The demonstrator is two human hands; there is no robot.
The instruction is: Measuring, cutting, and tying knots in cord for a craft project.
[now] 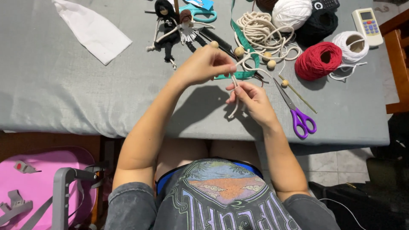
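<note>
My left hand (207, 64) pinches the upper part of a cream cord (234, 81) above a grey-covered table (64, 85). My right hand (251, 99) grips the same cord lower down, and its loose end hangs below my fingers. The cord runs back to a loose coil of cream rope (260, 30). Wooden beads (239, 51) lie just beyond my hands.
Purple-handled scissors (296, 111) and a thin stick lie to the right. Red yarn (318, 60), white yarn balls (292, 12), black yarn, a remote (367, 25), two small dolls (170, 30), teal scissors, a green tape measure and white cloth (91, 30) sit farther back. A pink object (38, 179) is at lower left.
</note>
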